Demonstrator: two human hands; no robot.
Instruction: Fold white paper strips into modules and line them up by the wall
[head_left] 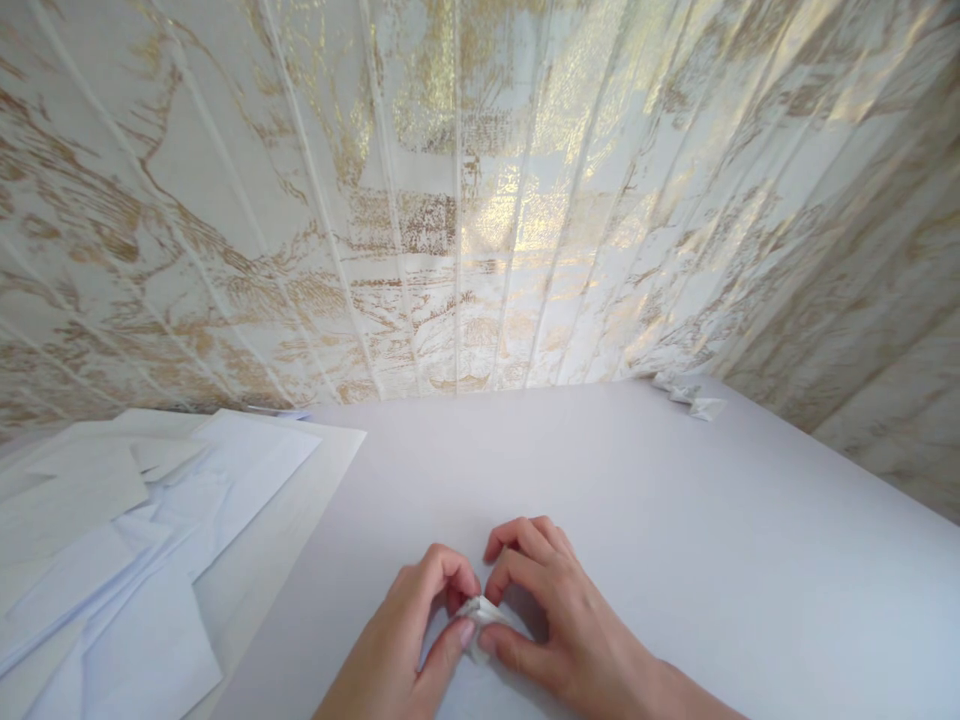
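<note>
Both of my hands meet low in the middle of the view over a white table (675,520). Between them is a small folded piece of white paper (480,612). My left hand (409,640) pinches its left side with thumb and curled fingers. My right hand (551,620) pinches its right side, thumb underneath and fingers bent over the top. Most of the paper is hidden by my fingers.
A loose pile of white paper sheets (112,540) lies at the left on a larger sheet. A few small folded white paper pieces (694,397) sit in the far right corner. A white and gold marbled panel wall (480,200) rises behind and to the right.
</note>
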